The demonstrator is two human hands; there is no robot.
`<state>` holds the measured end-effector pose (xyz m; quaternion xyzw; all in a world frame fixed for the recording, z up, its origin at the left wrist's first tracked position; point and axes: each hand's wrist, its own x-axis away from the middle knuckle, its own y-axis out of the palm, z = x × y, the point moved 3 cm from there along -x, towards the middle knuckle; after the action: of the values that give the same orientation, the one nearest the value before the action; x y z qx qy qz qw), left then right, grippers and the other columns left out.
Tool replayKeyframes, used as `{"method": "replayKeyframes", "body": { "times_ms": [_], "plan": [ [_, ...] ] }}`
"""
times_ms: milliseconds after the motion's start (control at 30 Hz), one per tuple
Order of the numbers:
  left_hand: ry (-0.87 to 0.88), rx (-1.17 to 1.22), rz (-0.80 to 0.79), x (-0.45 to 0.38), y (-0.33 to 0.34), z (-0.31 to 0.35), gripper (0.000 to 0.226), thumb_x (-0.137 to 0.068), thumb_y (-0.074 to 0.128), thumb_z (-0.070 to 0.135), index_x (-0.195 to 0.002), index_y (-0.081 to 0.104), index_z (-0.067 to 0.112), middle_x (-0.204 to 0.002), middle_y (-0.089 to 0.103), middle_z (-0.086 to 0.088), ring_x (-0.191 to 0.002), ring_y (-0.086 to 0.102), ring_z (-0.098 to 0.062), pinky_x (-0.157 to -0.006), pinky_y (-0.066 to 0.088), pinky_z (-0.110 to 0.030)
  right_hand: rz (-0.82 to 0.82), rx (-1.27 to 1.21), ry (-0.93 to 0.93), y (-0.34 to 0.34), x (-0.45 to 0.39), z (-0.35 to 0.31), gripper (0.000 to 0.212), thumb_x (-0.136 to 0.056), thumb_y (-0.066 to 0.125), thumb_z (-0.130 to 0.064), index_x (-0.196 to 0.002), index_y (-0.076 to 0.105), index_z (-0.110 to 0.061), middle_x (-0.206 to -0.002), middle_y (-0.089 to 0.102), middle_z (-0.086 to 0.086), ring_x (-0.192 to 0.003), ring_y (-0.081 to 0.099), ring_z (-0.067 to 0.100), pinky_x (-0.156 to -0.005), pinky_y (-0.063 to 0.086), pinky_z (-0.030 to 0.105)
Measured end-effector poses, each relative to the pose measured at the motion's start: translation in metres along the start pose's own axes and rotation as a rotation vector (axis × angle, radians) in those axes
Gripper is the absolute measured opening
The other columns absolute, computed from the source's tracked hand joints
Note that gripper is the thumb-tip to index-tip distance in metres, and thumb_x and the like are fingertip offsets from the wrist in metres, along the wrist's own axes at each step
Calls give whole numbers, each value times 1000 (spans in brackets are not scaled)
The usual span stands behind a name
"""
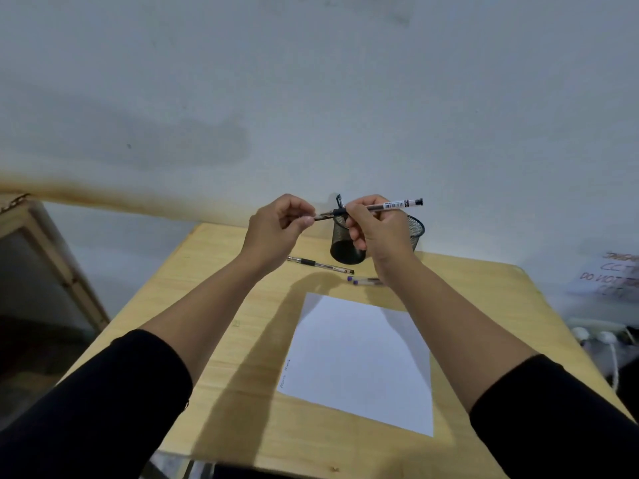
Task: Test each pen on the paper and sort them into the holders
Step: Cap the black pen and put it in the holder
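Wooden table [221, 340] against a pale blue-grey wall [311, 81], stained brown along the left above the tabletop. White paper [363, 357] lies on the table near the front edge, a bit of handwriting at its left edge. Landmark: black mesh holder [345, 243], upright at the table's far edge. A second mesh holder [416, 229] sits just to its right, mostly hidden behind the right hand.

Both hands raised in front of the landmark holder, above the table. Right hand [380, 229] has fingers curled round the barrel of a clear pen [390, 205], its dark end cap pointing right. Left hand [280, 223] is to the left of the holder, fingertips pinching the pen's tip end; cannot tell if that piece is a cap or the nib itself. One dark clip [339, 201] sticks up behind the pen, above the holder's rim.

On the table in front of the holder: a pen with black grip [318, 265] lying flat, and nearer the paper two purple-capped pens [363, 280], partly under the right wrist. Black sleeves [103, 402] on both forearms. Wooden frame [52, 254] far left of the holder, off the table; white plugs [601, 340] and a handwritten sign [615, 274] far right.
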<state>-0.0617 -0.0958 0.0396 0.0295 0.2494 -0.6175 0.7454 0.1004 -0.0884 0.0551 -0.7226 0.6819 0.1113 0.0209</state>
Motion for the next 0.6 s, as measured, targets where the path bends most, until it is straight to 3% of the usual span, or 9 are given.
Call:
{"method": "replayKeyframes", "body": {
  "times_ms": [167, 600],
  "plan": [
    [-27, 48, -3, 0, 9, 14, 23, -83, 63, 6, -79, 63, 28, -79, 68, 6, -79, 64, -12, -85, 52, -28, -51, -14, -23, -1, 0, -8, 16, -90, 56, -5, -75, 52, -11, -60, 53, 6, -41, 45, 5, -37, 31, 15],
    [-85, -1, -80, 14, 7, 7, 24, -85, 59, 4, -76, 62, 26, -73, 68, 3, -70, 64, -8, -77, 52, -28, -89, -15, -37, 1, 14, 10, 13, -90, 55, -2, -77, 52, -4, -58, 50, 9, -40, 43, 6, -37, 31, 15]
  ]
}}
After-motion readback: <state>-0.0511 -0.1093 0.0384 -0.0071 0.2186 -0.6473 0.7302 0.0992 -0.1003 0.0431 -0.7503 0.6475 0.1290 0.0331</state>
